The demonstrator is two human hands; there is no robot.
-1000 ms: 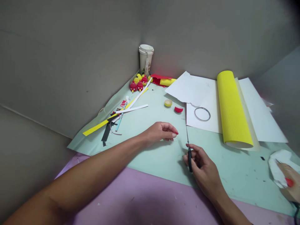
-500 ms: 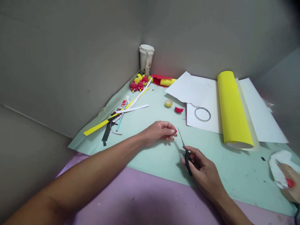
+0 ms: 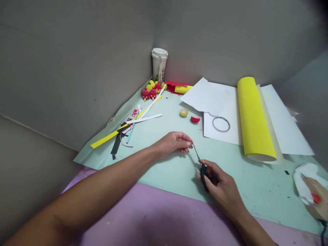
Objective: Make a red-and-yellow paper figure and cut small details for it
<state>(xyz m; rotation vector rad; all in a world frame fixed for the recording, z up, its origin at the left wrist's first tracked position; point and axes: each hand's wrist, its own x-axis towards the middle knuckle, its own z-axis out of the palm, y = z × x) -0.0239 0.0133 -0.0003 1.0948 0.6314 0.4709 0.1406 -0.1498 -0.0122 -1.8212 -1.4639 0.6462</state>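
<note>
My left hand [image 3: 176, 143] pinches a tiny red piece [image 3: 192, 141] between thumb and fingertips, above the pale green sheet. In my right hand [image 3: 219, 181] are black-handled scissors [image 3: 204, 176], their blades pointing up and left. The blade tips meet the red piece at my left fingertips; whether they cut into it is too small to tell. Beyond my hands lie a yellow half-round piece [image 3: 183, 112] and a red half-round piece [image 3: 195, 119].
Paper strips [image 3: 105, 139] lie left, below red and yellow balls [image 3: 153, 93] and a white lidded cup [image 3: 159, 63]. White sheets [image 3: 222, 99], a ring [image 3: 221, 124] and a yellow corrugated roll [image 3: 256, 119] lie right. A brown object [image 3: 317, 194] and white tissue [image 3: 301, 181] are at far right.
The scissors have moved slightly left, and their tips, apart from the red piece before, now meet it at my left fingertips. My left hand is nearly still.
</note>
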